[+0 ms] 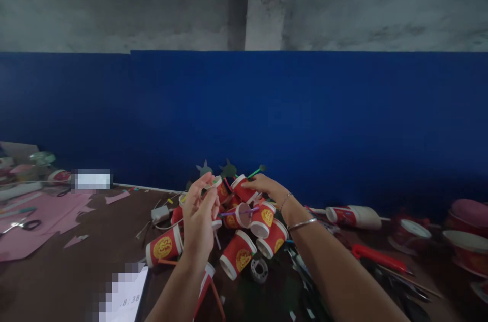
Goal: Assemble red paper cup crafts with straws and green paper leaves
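Note:
A heap of red paper cups with white rims and yellow emblems lies against the blue panel, among them one cup [240, 255] at the front. My right hand [269, 186], with a bracelet and bangle on its wrist, grips a tilted paper cup [241, 189] at the top of the heap. At the heap's left side is my left hand [202, 205], its fingers curved and thumb apart, close beside another cup [222, 193]. Whether it touches that cup I cannot tell. A purple straw [249, 211] crosses a cup in the middle. A green stick [254, 173] pokes out behind.
Pink paper [57, 215] and scissors [26, 224] lie on the left. A white adapter [160, 214] with a cable and a phone [131, 294] are nearer. On the right are stacked cups [354, 216], a red-handled tool [381, 257] and tubs [467, 246]. The blue panel [305, 108] closes the back.

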Tool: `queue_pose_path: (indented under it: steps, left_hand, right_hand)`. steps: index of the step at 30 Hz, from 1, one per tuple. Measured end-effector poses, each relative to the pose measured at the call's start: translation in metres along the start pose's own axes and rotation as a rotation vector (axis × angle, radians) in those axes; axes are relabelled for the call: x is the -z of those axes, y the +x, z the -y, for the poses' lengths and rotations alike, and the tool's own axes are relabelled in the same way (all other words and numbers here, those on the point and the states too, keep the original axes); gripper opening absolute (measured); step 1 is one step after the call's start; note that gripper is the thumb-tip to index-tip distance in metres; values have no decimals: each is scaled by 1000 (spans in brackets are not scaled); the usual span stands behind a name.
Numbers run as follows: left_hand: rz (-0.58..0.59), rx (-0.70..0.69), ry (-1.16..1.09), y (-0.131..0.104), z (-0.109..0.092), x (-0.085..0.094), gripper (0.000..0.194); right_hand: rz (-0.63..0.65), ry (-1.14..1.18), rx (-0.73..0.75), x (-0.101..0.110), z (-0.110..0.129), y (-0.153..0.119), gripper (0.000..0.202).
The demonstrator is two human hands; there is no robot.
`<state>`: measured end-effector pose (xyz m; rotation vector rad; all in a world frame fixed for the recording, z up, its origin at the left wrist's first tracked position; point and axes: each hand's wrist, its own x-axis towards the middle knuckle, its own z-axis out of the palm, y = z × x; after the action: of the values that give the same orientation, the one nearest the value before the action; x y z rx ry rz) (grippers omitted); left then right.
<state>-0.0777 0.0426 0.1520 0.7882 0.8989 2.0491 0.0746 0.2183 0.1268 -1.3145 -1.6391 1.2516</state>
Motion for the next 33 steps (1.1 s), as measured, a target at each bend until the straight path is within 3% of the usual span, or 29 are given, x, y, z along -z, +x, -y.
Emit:
queue_pose_path:
  steps: [8, 14, 18, 22, 27, 30, 33]
  left_hand:
    - [-6, 8, -15, 5, 6, 2, 34]
    - [-76, -14, 69, 10, 19, 7, 33]
    - [-135, 24, 158, 10, 21, 6, 47]
    - [-75, 6, 158, 8, 22, 1, 62]
    - [41, -22, 195, 1, 21, 0, 35]
    - [114, -177, 330, -2, 19, 4, 20]
    - [237, -485, 456, -3, 17, 7, 8]
  right_hand:
    - [-146, 184, -253, 1, 8, 20, 32]
    - [-213, 450, -136, -7, 22, 9, 27]
    - [-211, 611, 59, -6, 36, -18, 15]
    - [-169, 713, 194, -8, 42, -55, 15]
    - [-58, 760, 309, -14, 32, -107, 27]
    - [-113, 780, 340, -10, 22, -135, 31]
    - [-206, 755, 491, -2, 11, -157, 28]
